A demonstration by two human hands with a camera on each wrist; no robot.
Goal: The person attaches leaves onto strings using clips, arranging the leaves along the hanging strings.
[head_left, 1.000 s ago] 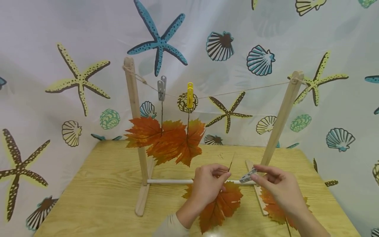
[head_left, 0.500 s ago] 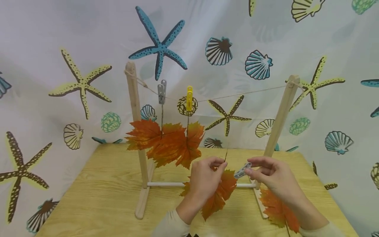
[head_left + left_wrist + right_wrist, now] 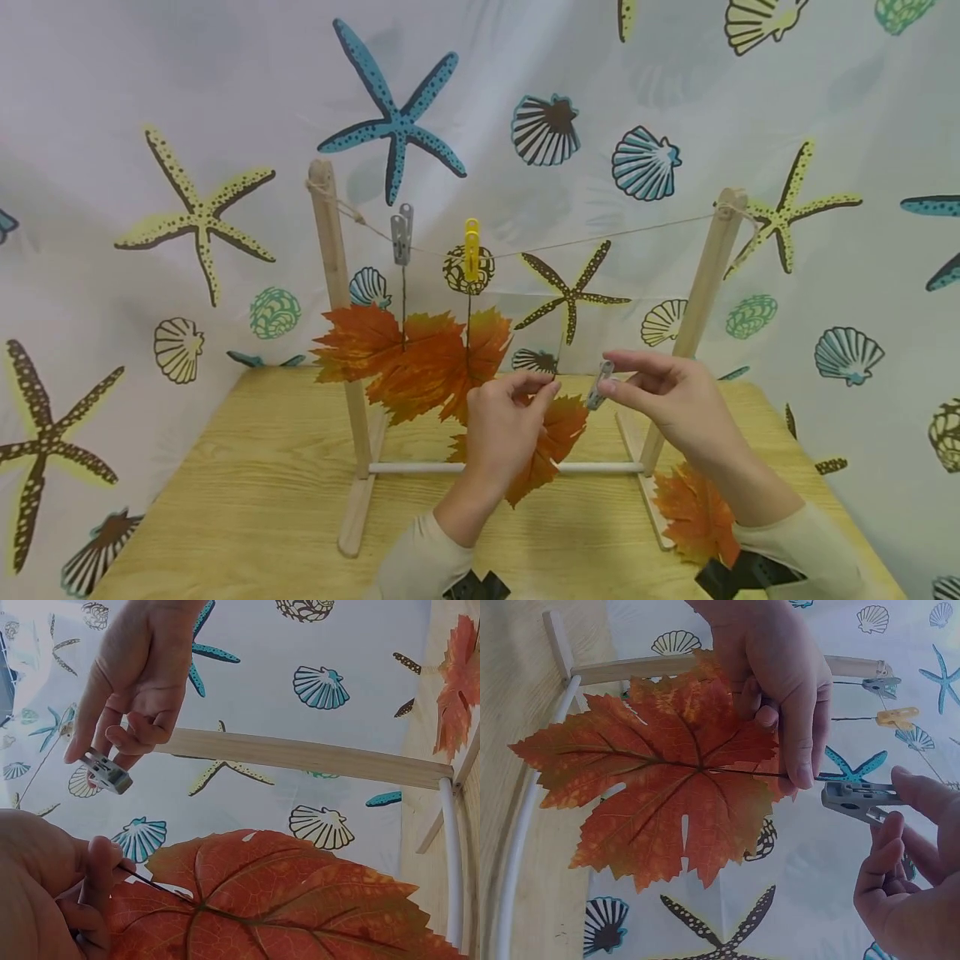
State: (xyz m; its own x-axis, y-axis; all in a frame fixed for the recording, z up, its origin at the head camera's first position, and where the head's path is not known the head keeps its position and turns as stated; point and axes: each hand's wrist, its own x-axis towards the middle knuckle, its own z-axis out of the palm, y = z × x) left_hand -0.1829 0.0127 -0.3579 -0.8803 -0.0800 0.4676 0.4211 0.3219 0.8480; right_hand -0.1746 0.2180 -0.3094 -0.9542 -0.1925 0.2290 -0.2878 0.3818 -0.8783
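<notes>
My left hand (image 3: 506, 429) pinches the thin dark stem of an orange maple leaf (image 3: 682, 772), which hangs below the fingers. Just to its right, my right hand (image 3: 675, 400) holds a grey clothespin (image 3: 599, 386) between thumb and fingertips. In the right wrist view the clothespin's nose is close to the stem; whether they touch I cannot tell. Beyond the hands a twine line (image 3: 607, 237) runs between two wooden posts. On it a grey clothespin (image 3: 402, 237) and a yellow clothespin (image 3: 471, 252) hold up more orange leaves (image 3: 420, 354) by their stems.
The left post (image 3: 330, 250) and right post (image 3: 701, 292) stand on wooden feet, joined low down by a white rod (image 3: 600, 468). Another orange leaf (image 3: 693, 512) lies on the wooden table (image 3: 247, 500) at right. Behind hangs a seashell-patterned cloth (image 3: 247, 83).
Both hands have risen toward the line, the leaf lifting with the left hand. The right hand has moved left and turned its clothespin more upright.
</notes>
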